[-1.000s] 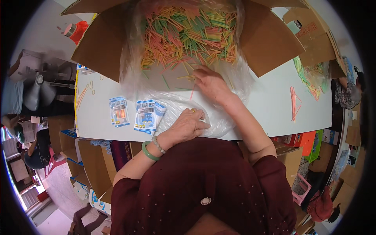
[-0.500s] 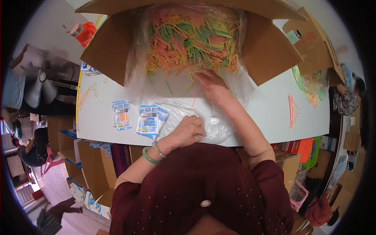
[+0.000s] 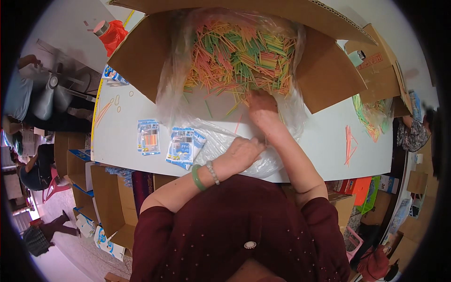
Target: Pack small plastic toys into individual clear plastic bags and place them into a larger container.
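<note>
A heap of thin sticks (image 3: pixel 239 58) in pink, green, yellow and orange lies in a clear plastic bag (image 3: pixel 169 96) that lines an open cardboard box (image 3: pixel 326 66). At the near edge of the heap is my right hand (image 3: pixel 263 110), its fingers curled down among the sticks; what they grip is hidden. My left hand (image 3: pixel 244 152), with a green bangle and a beaded bracelet on its wrist, rests closed over the bag's near part, close to my right forearm. I cannot make out what is in it. Two blue-and-white packets (image 3: pixel 149 137) (image 3: pixel 184 146) lie left of it.
Rubber bands (image 3: pixel 118 100) and a few loose sticks lie at the table's left. More pink sticks (image 3: pixel 349 145) are on the right, near a bundle in clear plastic (image 3: pixel 371 117). Cardboard boxes (image 3: pixel 110 202) stand below the table. A fan (image 3: pixel 53 82) and other people are beyond.
My left hand has moved right and slightly up, toward my right forearm. My right hand has shifted a little right and its fingers are curled in more. The view has tilted slightly.
</note>
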Motion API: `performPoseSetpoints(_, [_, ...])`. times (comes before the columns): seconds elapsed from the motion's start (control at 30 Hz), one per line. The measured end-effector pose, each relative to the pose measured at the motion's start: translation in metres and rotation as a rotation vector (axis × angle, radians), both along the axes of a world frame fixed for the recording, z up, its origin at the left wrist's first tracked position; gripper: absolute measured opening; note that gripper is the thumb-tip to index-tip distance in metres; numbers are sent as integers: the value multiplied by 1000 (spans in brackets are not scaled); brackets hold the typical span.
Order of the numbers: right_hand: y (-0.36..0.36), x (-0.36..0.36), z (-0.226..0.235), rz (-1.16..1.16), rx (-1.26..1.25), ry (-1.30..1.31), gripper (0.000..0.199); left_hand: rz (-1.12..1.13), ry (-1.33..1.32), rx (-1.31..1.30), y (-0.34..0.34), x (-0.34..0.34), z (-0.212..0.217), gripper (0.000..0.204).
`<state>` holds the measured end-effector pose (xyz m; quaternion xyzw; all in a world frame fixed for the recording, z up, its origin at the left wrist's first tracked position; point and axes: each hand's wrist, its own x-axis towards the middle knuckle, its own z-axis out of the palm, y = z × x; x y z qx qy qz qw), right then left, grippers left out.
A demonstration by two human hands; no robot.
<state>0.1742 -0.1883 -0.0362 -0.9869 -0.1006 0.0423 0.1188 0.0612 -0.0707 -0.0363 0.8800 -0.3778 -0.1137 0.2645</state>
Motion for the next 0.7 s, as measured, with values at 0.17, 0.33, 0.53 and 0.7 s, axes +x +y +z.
performPoseSetpoints(0.17, [-10,7,7,81,213,-41,34,-20,-88,-81,4,-3,1,28])
performPoseSetpoints(0.33, [-21,7,9,230,79,-222,72,-23,-77,-83,6,4,2,30])
performPoseSetpoints(0.53, [4,28,7,102,206,26,94,23,-102,-71,11,8,4,29])
performPoseSetpoints(0.7, [-4,32,-13,113,140,-159,73,51,-108,-6,-4,0,-25,26])
